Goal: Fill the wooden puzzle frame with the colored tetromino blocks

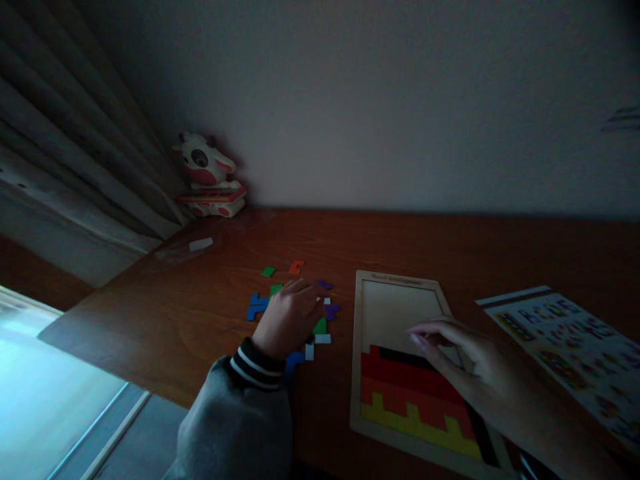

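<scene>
My left hand (293, 315) rests over a scatter of coloured puzzle pieces on the desk, its fingers bent and their tips partly hidden. Around it lie a blue piece (257, 305), a green piece (269, 272), an orange piece (297, 267), purple pieces (331, 311) and white pieces (323, 339). My right hand (425, 337) hovers over the wooden tray (357, 340), thumb and index finger brought near each other; nothing can be made out between them. Yellow (420, 430), orange, red (410, 373) and black pieces fill the tray's near part, while its far part shows bare wood.
A printed sheet (575, 347) lies right of the tray. At the desk's (320, 237) back left corner sits a cow figure (207, 177), with a clear plastic wrapper (175, 253) before it. A curtain (75, 133) hangs at the left; a wall stands behind.
</scene>
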A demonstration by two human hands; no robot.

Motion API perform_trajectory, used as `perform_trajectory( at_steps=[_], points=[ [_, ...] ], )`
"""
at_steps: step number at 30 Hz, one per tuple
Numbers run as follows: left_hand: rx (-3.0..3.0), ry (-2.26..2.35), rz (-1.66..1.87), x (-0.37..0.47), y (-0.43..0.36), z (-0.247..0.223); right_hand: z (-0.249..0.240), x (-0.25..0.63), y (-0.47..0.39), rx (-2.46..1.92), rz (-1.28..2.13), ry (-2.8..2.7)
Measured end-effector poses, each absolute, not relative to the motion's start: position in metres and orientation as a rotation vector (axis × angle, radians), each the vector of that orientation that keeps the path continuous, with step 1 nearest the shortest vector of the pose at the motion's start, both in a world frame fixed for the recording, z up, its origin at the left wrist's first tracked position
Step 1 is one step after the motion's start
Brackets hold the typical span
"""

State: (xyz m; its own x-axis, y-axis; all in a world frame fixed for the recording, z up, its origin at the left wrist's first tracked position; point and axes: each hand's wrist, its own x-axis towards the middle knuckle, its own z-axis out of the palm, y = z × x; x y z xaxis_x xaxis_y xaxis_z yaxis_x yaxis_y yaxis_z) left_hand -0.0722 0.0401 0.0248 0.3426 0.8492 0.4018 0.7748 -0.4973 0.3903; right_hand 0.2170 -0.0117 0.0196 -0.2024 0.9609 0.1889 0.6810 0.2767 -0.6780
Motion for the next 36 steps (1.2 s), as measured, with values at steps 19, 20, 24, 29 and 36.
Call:
perform_trajectory(
  at_steps=[19,20,24,29,36],
  points=[
    [2.498,0.773,1.136,-0.024,0.026,0.021,0.011,0.185,-0.015,-1.326,1.140,-1.516],
    [2.515,0.773,1.102,-0.026,0.026,0.020,0.011,0.185,-0.014,-1.337,1.113,-1.524],
    [2.606,0.806,0.935,-0.029,0.029,0.014,0.008,0.179,-0.012,-1.415,0.951,-1.604],
    [2.776,0.988,0.617,-0.024,0.031,0.010,0.005,0.173,-0.011,-1.429,0.829,-1.696],
    [2.813,1.055,0.389,-0.016,0.031,0.009,0.013,0.184,-0.010,-1.438,0.732,-1.651]
  ],
)
